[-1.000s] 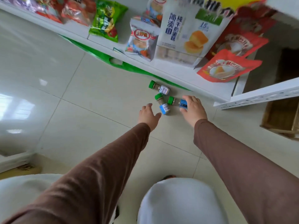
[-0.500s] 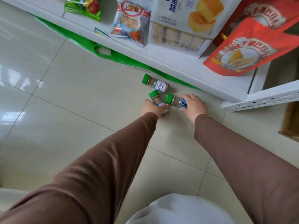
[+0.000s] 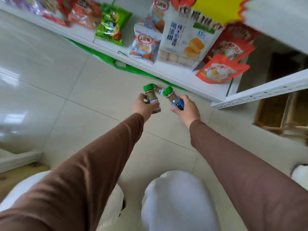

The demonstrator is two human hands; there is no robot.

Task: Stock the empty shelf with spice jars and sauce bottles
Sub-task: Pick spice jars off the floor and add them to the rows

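My left hand (image 3: 144, 105) gripped one green-capped spice jar (image 3: 150, 99), my right hand (image 3: 186, 109) another (image 3: 174, 99), caps tilted toward each other. A third jar (image 3: 158, 89) lay on the floor (image 3: 70, 90) just beyond, nearly between both hands.

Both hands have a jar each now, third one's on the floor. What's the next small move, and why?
Probably lift both jars clear and carry them to the shelf. The left hand grips one spice jar and the right hand another, so neither is free for the third jar lying on the floor tiles behind them.
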